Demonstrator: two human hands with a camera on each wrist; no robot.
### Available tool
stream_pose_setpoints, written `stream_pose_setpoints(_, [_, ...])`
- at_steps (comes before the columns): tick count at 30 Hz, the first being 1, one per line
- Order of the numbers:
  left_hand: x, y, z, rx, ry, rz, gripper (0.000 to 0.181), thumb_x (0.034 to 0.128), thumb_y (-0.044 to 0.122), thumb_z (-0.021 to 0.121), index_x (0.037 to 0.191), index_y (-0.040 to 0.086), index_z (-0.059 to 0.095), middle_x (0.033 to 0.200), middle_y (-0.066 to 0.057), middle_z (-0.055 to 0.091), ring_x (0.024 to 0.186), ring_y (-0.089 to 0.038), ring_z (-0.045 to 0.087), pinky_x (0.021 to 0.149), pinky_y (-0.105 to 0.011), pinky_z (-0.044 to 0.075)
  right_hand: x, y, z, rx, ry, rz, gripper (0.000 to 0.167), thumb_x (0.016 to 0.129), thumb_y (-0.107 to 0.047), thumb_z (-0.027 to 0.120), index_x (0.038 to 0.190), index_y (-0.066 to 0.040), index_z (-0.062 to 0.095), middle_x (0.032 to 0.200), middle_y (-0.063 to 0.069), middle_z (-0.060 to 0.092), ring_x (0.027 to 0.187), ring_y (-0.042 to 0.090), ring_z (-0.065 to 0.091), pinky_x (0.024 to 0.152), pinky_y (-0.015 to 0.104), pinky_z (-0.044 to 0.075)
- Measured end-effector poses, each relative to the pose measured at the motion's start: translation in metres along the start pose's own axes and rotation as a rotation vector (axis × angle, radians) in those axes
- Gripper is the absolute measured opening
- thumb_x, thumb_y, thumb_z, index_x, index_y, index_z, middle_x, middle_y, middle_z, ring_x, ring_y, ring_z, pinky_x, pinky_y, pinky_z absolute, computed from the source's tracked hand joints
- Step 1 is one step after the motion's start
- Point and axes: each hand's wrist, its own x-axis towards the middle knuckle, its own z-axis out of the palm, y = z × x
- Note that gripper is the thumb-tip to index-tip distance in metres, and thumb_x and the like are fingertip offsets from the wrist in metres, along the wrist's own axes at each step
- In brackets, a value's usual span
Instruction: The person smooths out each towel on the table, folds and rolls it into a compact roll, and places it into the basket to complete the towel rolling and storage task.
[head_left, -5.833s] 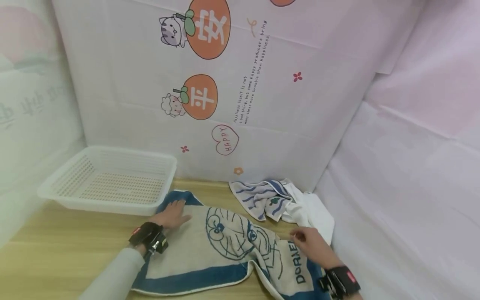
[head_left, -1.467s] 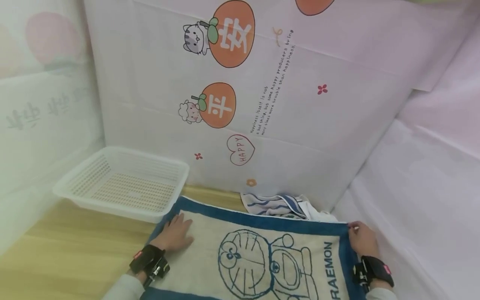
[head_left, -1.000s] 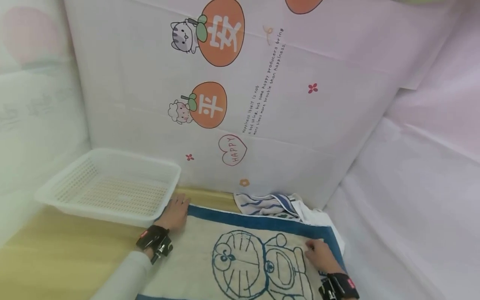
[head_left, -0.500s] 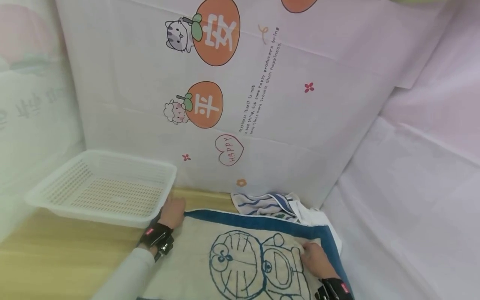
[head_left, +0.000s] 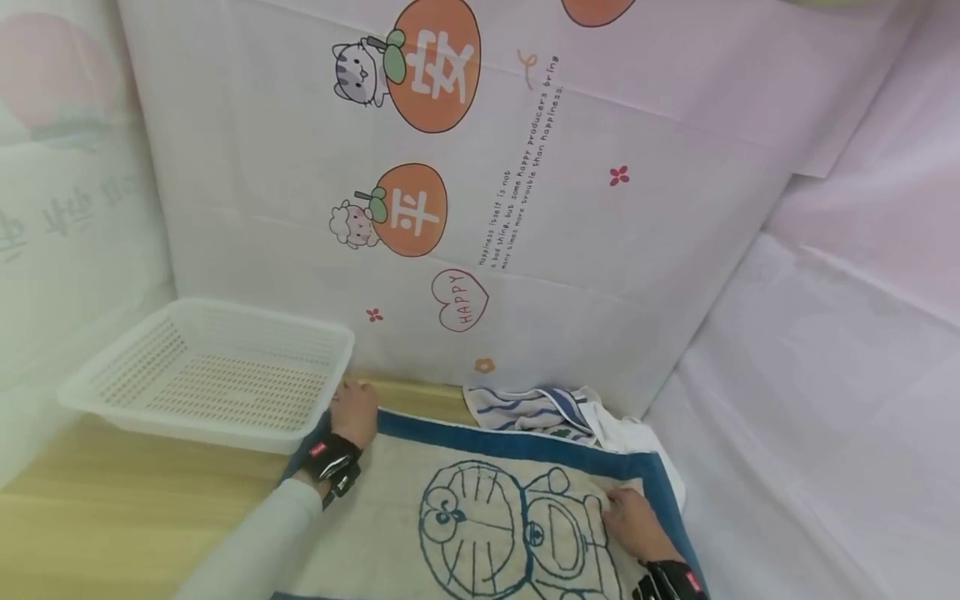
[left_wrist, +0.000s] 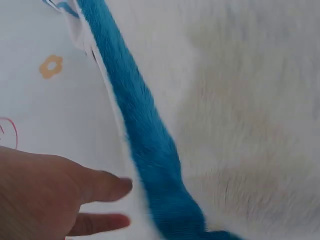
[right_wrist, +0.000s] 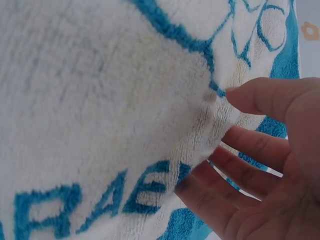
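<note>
A cream towel with a blue border and a blue cartoon outline lies spread on the table. My left hand is over its far left corner, next to the basket. In the left wrist view, the thumb and a finger of the left hand are apart beside the blue border, with nothing between them. My right hand pinches a raised fold of the towel near its right end. The right wrist view has the right hand's thumb above the fold and its fingers under it, close to blue lettering.
A white plastic basket stands at the back left, against the towel's corner. Behind the towel, a striped cloth and a white cloth lie bunched at the printed back wall. A white side wall rises at the right.
The towel, rumpled at first, has been spread out. My right hand left the far right corner and took a fold further in. My left hand moved forward to the far left corner.
</note>
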Motion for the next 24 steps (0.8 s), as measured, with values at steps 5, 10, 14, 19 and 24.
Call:
stream_pose_setpoints(5, [-0.014,0.005,0.021,-0.115,-0.083,-0.061,0.052,0.0918,0.010,0.065,0.129,-0.022,0.047,0.122,-0.051,0.049,0.113,-0.066,0.052,0.089,-0.075,0.048,-0.001,0.001,-0.005,-0.008,-0.018,-0.007,0.037,0.089,-0.011,0.069,0.118,0.012,0.064,0.121,0.032,0.062,0.120,0.051,0.056,0.101,0.063,0.045])
stream_pose_setpoints(10, [-0.022,-0.001,0.037,-0.183,-0.216,-0.080,0.064,0.0997,0.024,0.056,0.142,-0.021,0.038,0.140,-0.055,0.030,0.132,-0.068,0.033,0.097,-0.082,0.036,0.000,0.008,-0.008,-0.016,-0.058,0.020,0.037,0.091,-0.012,0.068,0.119,0.012,0.064,0.129,0.037,0.057,0.124,0.054,0.052,0.101,0.065,0.044])
stream_pose_setpoints(14, [-0.020,-0.009,0.036,-0.194,-0.267,-0.084,0.071,0.1011,0.034,0.055,0.146,-0.017,0.034,0.147,-0.054,0.020,0.140,-0.067,0.021,0.099,-0.086,0.028,0.004,0.013,-0.006,-0.005,-0.090,0.057,0.038,0.092,-0.013,0.067,0.121,0.012,0.064,0.134,0.038,0.053,0.127,0.055,0.049,0.103,0.066,0.042])
stream_pose_setpoints(19, [-0.011,-0.019,0.029,-0.208,-0.228,-0.075,0.057,0.0983,0.021,0.058,0.139,-0.016,0.042,0.140,-0.052,0.033,0.133,-0.067,0.031,0.098,-0.083,0.033,0.005,0.013,-0.006,-0.004,-0.098,0.028,0.040,0.094,-0.016,0.066,0.121,0.013,0.063,0.131,0.037,0.056,0.125,0.054,0.051,0.103,0.065,0.043])
stream_pose_setpoints(24, [0.004,-0.026,0.038,-0.147,-0.022,0.088,0.028,0.0855,0.002,0.069,0.108,-0.010,0.058,0.115,-0.040,0.052,0.115,-0.056,0.046,0.092,-0.071,0.045,0.010,0.010,-0.020,0.024,-0.029,0.018,0.023,0.095,-0.010,0.062,0.112,0.004,0.070,0.107,0.017,0.071,0.098,0.034,0.067,0.084,0.052,0.054])
